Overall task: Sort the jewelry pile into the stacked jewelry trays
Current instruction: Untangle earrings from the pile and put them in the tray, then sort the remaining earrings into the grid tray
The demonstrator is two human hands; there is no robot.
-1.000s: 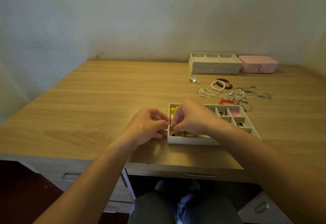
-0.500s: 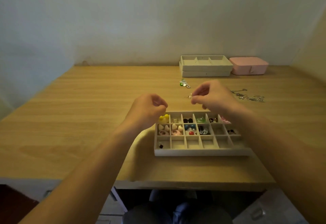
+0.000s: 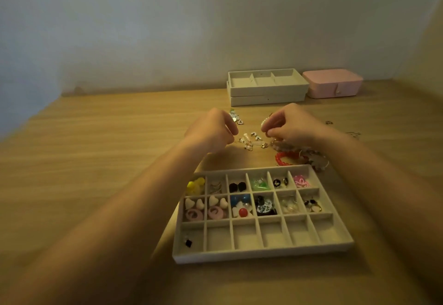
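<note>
Hovering over the pile (image 3: 254,140), behind the tray (image 3: 263,254), the left hand (image 3: 211,132) and right hand (image 3: 293,127) have curled fingers; holding anything, I cannot tell. Its bits look tiny, light, slippery; pinch one gently by its hook.

Desk (image 3: 96,160): light wood-grain top, smooth, low satin sheen.
Near tray (image 3: 263,254): walls and dividers covered in beige cloth-like lining, matt, velvety.
2 stacked trays (image 3: 268,90): same matt beige covering.
Pink box (image 3: 332,84): smooth, leather-like skin with a faint sheen.
Red bracelet (image 3: 287,157): glossy, translucent beads.
Pearl bracelet (image 3: 263,122): glossy white beads.
Loose earrings (image 3: 251,140): shiny gold-toned metal with clear, glassy pieces.
Chains (image 3: 353,134): thin metal, blurred.
In the near tray: red stud (image 3: 242,212) is glossy; 2 pink spirals (image 3: 194,214) are matt; green pieces (image 3: 260,183) are translucent and shiny.
Wall (image 3: 215,28): painted, matt, slightly uneven.
</note>
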